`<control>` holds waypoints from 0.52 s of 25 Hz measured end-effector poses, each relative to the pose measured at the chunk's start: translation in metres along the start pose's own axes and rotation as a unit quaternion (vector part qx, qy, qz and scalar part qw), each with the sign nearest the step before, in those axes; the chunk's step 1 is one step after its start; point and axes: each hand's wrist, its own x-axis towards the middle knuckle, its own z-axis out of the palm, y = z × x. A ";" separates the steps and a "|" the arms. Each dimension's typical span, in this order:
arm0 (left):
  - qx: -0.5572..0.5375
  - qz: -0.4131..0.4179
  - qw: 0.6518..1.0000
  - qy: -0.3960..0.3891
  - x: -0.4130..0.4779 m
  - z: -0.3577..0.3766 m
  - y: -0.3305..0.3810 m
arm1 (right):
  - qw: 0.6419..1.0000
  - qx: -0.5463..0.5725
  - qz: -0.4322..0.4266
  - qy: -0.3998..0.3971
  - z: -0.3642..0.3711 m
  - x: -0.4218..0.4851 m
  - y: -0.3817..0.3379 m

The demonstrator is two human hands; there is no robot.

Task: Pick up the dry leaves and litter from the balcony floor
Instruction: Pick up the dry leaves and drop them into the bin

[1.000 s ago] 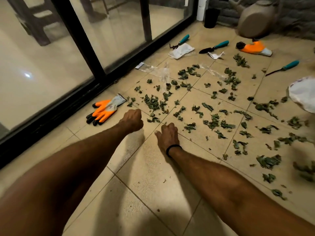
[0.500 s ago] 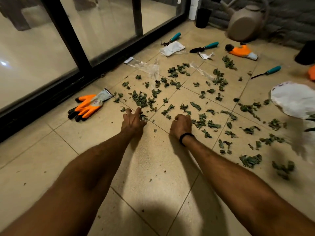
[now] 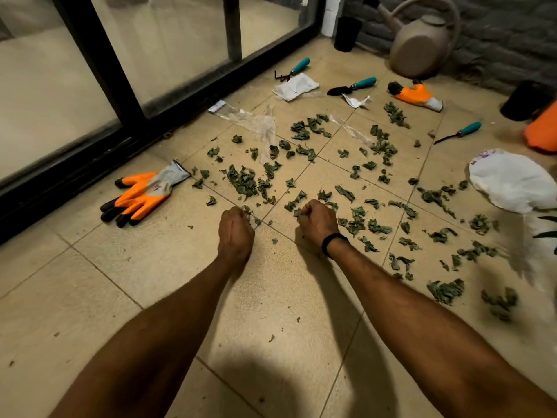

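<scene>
Home balcony (image 3: pixel 90 297) (watering can (image 3: pixel 419 49), trowel (image 3: pixel 351 87))

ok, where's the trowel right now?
Head view, far centre of the floor: the trowel lies between the white packet on its left and an orange glove on its right, near the watering can.

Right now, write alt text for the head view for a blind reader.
The left hand and right hand curl round dry leaves scattered over a tiled balcony floor. An orange glove lies left of them by the glass door; teal-handled tools, wrappers, a white bag and a watering can lie beyond.
</scene>
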 end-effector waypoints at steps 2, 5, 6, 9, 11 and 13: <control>-0.041 -0.031 0.999 0.017 -0.002 -0.006 0.001 | 1.000 -0.026 -0.010 -0.004 0.003 0.008 -0.008; -0.119 -0.065 0.990 0.033 -0.001 -0.011 0.004 | 0.996 -0.079 -0.013 -0.025 0.019 0.008 -0.012; -0.131 -0.051 0.989 0.037 0.000 -0.012 0.005 | 0.996 -0.090 -0.013 -0.024 0.023 0.006 -0.012; -0.076 0.029 0.996 0.025 0.006 -0.006 0.003 | 0.998 -0.068 -0.002 0.009 0.027 0.010 -0.015; 0.010 0.057 0.998 0.003 0.004 0.001 0.000 | 0.999 -0.044 0.005 0.028 0.022 0.020 -0.020; 0.069 0.074 0.995 0.003 -0.006 0.006 -0.001 | 0.999 -0.028 0.022 0.014 0.021 0.028 -0.026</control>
